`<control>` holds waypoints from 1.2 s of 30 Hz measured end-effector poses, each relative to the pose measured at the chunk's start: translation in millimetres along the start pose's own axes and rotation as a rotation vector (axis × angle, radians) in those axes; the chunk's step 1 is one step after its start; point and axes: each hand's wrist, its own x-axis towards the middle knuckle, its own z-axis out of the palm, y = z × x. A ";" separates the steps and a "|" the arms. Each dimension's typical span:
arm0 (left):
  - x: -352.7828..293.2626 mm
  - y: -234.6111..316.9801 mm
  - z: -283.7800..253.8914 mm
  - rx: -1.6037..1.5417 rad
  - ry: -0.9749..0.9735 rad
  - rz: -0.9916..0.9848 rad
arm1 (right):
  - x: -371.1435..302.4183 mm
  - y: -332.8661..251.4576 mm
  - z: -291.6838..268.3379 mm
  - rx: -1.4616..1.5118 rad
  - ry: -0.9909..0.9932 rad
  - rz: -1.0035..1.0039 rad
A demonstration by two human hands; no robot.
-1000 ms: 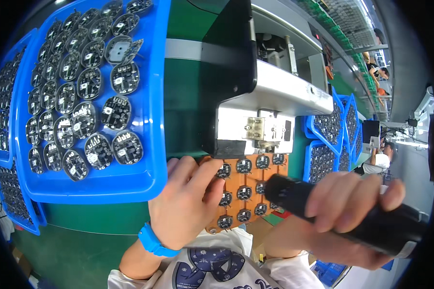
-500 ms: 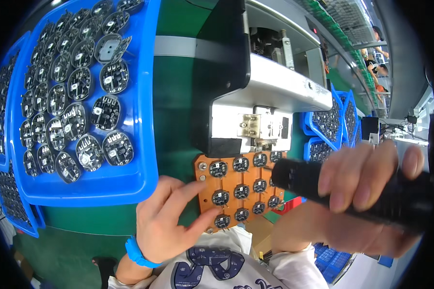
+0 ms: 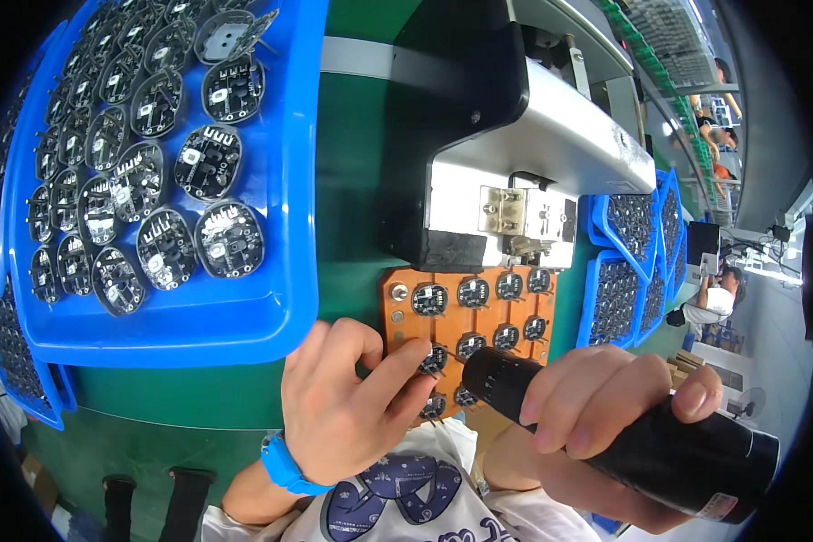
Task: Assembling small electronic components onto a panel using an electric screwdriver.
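Note:
My right hand (image 3: pixel 596 406) is wrapped round a black cylindrical electric screwdriver (image 3: pixel 686 452), tilted with its nose down to the left. That nose lies over the lower part of an orange fixture plate (image 3: pixel 406 318), which carries rows of small round black circuit boards (image 3: pixel 429 299). The bit's tip is hidden. My left hand (image 3: pixel 343 406) is at the plate's left side, thumb and index finger closed about one round circuit board (image 3: pixel 436 359) in the middle row. Those fingers cover part of that board.
A large blue tray (image 3: pixel 253 336) of round boards stands at the left, with more blue trays beyond it. Behind the plate is a black-and-silver bench machine (image 3: pixel 465 181). Further blue trays (image 3: pixel 592 298) are stacked at the right. Other people (image 3: pixel 714 303) are in the background.
The screwdriver has come down and left, from the plate's upper right to its lower middle. My left hand's finger and thumb have closed in on a board. The whole view has shifted.

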 end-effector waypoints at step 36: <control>-0.9 2.3 15.4 -0.016 0.048 0.038 | 49.7 -26.9 -25.6 -0.122 -0.198 -0.274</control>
